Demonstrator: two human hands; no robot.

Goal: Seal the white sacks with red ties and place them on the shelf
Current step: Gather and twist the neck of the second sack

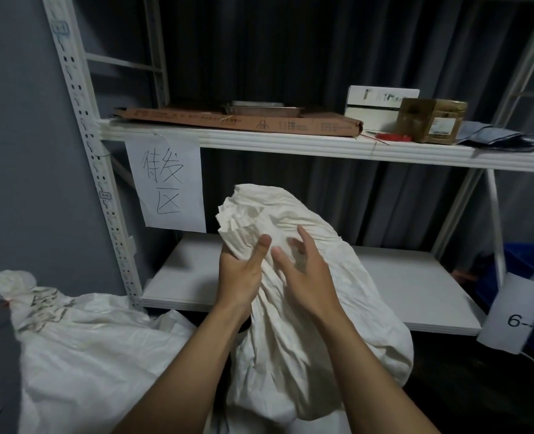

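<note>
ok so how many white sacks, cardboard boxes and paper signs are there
white woven sacks: 2, one gathered in both hands, one tied on the floor
cardboard boxes: 2, flat brown, small brown
white paper signs: 2
total: 6

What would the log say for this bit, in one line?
step: bunching sack neck | left hand: gripping neck of white sack | right hand: open on sack | red ties: on upper shelf

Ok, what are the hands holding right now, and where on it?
The left hand grips the white sack at its gathered neck; the right hand rests open against it there.
</note>
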